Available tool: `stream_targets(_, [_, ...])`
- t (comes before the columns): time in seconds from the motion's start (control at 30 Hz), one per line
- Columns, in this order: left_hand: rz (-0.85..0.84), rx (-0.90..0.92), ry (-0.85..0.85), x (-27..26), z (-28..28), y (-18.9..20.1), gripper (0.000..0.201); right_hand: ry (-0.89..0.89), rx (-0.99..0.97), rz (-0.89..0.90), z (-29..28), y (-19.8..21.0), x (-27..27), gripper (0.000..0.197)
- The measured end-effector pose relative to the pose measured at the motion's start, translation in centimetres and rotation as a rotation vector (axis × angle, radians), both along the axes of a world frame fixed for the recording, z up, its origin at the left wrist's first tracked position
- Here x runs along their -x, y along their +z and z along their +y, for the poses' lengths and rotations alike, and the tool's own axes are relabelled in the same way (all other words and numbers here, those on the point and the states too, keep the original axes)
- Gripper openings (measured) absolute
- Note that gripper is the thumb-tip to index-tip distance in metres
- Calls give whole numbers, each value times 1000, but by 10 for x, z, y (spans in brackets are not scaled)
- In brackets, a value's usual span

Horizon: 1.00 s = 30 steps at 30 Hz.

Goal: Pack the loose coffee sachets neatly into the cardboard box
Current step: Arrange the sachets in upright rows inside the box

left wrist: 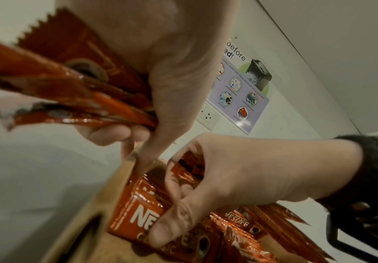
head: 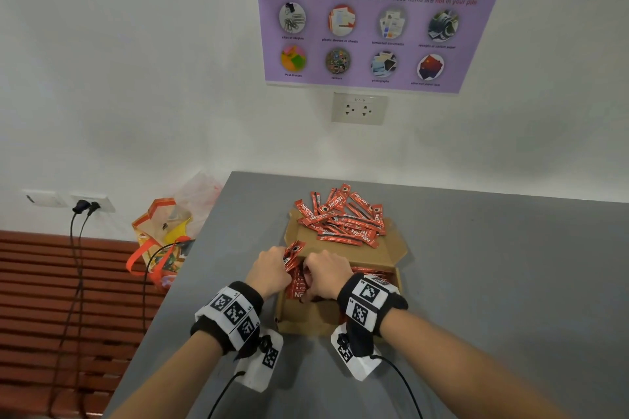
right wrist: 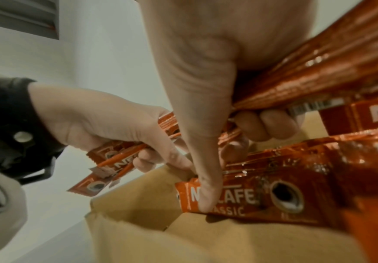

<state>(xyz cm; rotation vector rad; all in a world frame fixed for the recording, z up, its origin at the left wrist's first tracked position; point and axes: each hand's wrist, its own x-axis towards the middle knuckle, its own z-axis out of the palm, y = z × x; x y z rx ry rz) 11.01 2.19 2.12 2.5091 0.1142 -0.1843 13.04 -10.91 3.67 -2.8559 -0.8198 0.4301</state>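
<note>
Knuckles hide our fingers from the head camera. Our left hand [head: 269, 270] grips a bundle of sachets [left wrist: 75, 92] at the box's [head: 306, 320] left edge, on the worktop [head: 493, 282]; only the wrist views show this grip. Our right hand [head: 325, 277] clutches more sachets, thumb pressing the packed row [right wrist: 285, 192]. Loose sachets [head: 343, 218] lie on the flap beyond.

Box [head: 308, 318] on table [head: 493, 275], lid flap [head: 391, 248] open toward wall, loose sachets [head: 343, 218] piled on flap. Packed sachets [head: 297, 286] in box's far part, both hands above: left hand [head: 269, 270] left, right hand [head: 326, 277] right. Bag [head: 160, 241] left of table, poster [head: 371, 20] above outlet [head: 359, 109] behind.
</note>
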Motion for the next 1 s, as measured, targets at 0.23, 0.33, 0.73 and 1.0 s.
stream_targets(0.23, [-282, 139, 149, -1, 5, 17, 16, -111, -329, 79, -12, 19, -8, 35])
stream_targets(0.33, [-469, 263, 198, -3, -5, 38, 27, -87, -550, 90, -11, 25, -4, 37])
stream_targets(0.73, [-565, 523, 268, -13, -32, 46, 17, -79, -735, 91, -11, 23, 11, 17])
stream_targets(1.0, [-550, 504, 238, -11, -27, 51, 27, -73, -780, 70, -18, 24, 16, 22])
